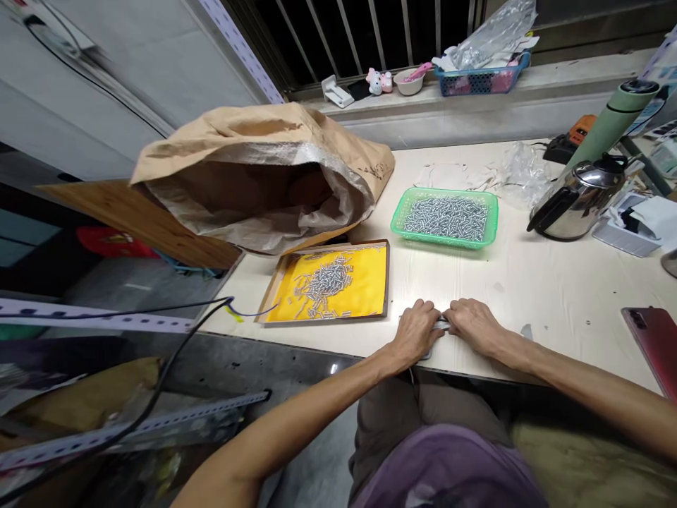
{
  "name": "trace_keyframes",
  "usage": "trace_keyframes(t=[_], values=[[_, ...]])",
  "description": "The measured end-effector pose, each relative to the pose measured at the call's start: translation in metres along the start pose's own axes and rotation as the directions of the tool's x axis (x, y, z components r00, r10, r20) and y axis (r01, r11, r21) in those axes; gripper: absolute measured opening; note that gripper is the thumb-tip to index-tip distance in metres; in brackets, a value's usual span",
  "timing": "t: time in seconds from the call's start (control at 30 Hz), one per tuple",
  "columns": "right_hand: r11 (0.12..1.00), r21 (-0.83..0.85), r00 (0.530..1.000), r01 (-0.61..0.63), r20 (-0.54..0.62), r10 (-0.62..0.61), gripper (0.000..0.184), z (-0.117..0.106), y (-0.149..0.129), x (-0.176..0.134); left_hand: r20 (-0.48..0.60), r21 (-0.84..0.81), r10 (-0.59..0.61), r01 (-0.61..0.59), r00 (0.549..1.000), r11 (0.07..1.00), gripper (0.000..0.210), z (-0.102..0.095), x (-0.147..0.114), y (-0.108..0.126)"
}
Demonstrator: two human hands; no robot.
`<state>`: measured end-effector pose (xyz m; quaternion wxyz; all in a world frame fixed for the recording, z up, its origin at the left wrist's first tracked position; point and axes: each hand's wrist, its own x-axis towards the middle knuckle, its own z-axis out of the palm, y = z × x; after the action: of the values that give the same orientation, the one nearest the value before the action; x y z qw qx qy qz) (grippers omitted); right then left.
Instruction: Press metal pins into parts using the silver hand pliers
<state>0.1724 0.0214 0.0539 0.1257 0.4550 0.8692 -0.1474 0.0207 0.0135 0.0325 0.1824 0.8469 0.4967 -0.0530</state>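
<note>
My left hand and my right hand meet near the table's front edge, both with fingers closed. Between their fingertips shows a small silvery metal piece, mostly covered, so its kind is unclear. Beneath my left hand, a bit of a flat grey thing sticks out at the table edge. Left of the hands lies a shallow tray lined in yellow, with a loose heap of small metal pins on it. Farther back stands a green plastic basket full of similar small metal pieces.
A large open paper sack leans behind the tray. At the right are a steel kettle, a green flask, crumpled clear plastic and a red phone. A dark cable hangs at the left.
</note>
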Motion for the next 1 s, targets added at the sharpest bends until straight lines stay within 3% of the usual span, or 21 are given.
trace_keyframes(t=[0.17,0.27,0.33,0.4,0.5,0.67,0.73,0.83,0.9,1.0], values=[[1.000,0.012,1.000,-0.023,-0.016,0.023,0.012,0.005,0.003,0.001,-0.012,-0.026,-0.012,0.012,1.000,1.000,0.013,0.001,0.000,0.000],[0.999,0.012,0.997,0.036,-0.068,-0.035,0.033,0.004,0.012,0.002,-0.177,-0.071,-0.007,-0.006,0.984,0.997,0.029,0.016,-0.008,-0.002],[0.992,0.051,0.991,0.112,-0.076,-0.108,0.043,0.003,0.021,0.005,-0.320,-0.090,0.020,-0.051,0.947,0.995,0.035,0.033,-0.018,0.001],[0.984,0.107,0.987,0.145,-0.085,-0.136,0.031,0.003,0.030,0.010,-0.422,-0.084,0.078,-0.125,0.903,0.989,0.035,0.052,-0.028,0.008],[0.990,0.125,0.989,0.069,-0.140,-0.052,0.016,0.004,0.040,0.021,-0.475,-0.066,0.171,-0.229,0.863,0.971,0.035,0.074,-0.038,0.023],[0.999,0.020,0.959,-0.027,-0.282,0.032,0.016,-0.004,0.031,0.037,-0.482,-0.111,0.155,-0.235,0.862,0.966,0.036,0.081,-0.041,0.038],[0.998,-0.036,0.949,0.056,-0.310,-0.065,0.014,-0.006,0.015,0.039,-0.478,-0.129,0.146,-0.234,0.866,0.964,0.039,0.083,-0.040,0.040],[0.924,-0.081,0.888,0.373,-0.258,-0.381,0.010,0.000,-0.017,0.040,-0.472,-0.187,0.118,-0.230,0.874,0.955,0.041,0.092,-0.036,0.036],[0.850,-0.116,0.822,0.513,-0.220,-0.526,0.010,0.009,-0.037,0.045,-0.475,-0.234,0.054,-0.185,0.878,0.955,0.038,0.094,-0.034,0.024],[0.787,-0.194,0.755,0.586,-0.221,-0.617,0.016,0.024,-0.058,0.059,-0.500,-0.275,-0.057,-0.097,0.864,0.956,0.035,0.083,-0.035,-0.011]])
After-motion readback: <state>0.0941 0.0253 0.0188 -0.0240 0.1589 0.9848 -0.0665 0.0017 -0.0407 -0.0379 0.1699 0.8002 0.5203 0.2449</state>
